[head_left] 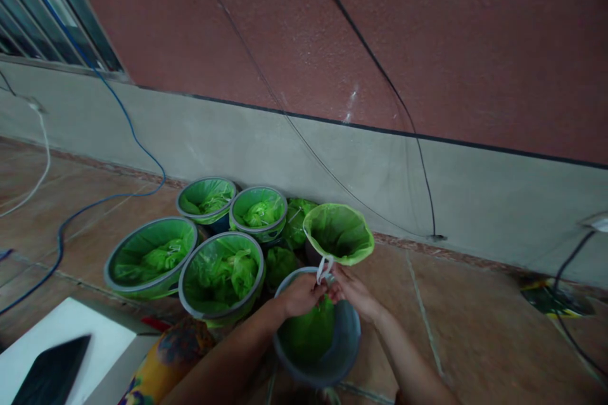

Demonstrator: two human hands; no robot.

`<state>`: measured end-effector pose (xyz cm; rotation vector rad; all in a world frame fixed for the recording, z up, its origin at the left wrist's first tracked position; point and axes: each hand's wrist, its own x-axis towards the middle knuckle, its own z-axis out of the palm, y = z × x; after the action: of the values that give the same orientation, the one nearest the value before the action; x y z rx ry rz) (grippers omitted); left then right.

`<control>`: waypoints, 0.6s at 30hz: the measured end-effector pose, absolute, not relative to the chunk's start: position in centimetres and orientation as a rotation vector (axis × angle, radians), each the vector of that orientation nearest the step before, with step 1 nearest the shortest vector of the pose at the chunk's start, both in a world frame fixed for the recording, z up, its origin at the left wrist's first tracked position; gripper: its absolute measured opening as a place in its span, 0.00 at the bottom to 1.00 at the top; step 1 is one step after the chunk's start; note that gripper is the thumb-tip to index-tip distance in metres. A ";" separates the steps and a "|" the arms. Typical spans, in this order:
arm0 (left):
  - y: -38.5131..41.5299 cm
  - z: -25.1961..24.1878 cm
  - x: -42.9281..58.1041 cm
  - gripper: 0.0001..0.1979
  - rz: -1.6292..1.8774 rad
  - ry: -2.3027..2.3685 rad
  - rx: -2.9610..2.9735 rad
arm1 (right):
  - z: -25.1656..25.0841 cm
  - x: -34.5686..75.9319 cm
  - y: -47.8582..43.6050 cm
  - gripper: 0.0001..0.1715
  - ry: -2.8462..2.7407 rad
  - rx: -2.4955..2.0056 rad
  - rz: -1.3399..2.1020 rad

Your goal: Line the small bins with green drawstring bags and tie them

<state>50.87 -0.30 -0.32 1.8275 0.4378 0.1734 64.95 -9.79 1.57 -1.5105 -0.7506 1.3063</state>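
My left hand (304, 295) and my right hand (354, 291) meet over a grey bucket (349, 348). Both have their fingers closed on a white drawstring (325, 266), which loops up between them. Green plastic bag material (308, 332) hangs beneath my fingers into the bucket. Just beyond my hands stands a bin lined with a green bag (339, 234), its mouth held wide and its liner folded over the rim. Which bag the drawstring belongs to is hard to make out, and my fingertips partly hide it.
Several lined bins, among them a front one (223, 278) and a left one (152, 256), hold bunched green bags. A white box (99, 335) carrying a dark tablet-like object (52, 370) lies at lower left. A blue cable (95, 202) crosses the tiles; a wall (380, 183) runs behind.
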 end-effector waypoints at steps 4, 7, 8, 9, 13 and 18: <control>-0.4 -1.4 51.2 0.11 0.257 0.545 1.776 | 0.1 65.1 -9.5 0.17 -0.972 -1.511 1.358; -0.4 -1.8 51.4 0.10 0.289 0.659 1.704 | -0.2 65.1 -9.4 0.15 -1.032 -1.390 1.344; -0.5 -1.8 51.5 0.10 0.290 0.687 1.682 | -0.2 64.9 -9.3 0.19 -1.008 -1.356 1.347; -0.5 -1.7 51.5 0.10 0.293 0.713 1.671 | -0.2 64.7 -9.3 0.22 -0.977 -1.336 1.348; -0.6 -1.0 51.4 0.08 0.313 0.778 1.806 | -0.6 63.3 -9.1 0.22 -0.891 -1.363 1.319; -0.2 -0.3 51.5 0.07 0.270 0.972 1.920 | -1.2 62.5 -9.0 0.17 -0.940 -1.568 1.199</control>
<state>51.48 -0.22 -0.26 1.9198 0.9718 0.2700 62.49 -9.04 -1.19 -1.5675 -0.9399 1.1995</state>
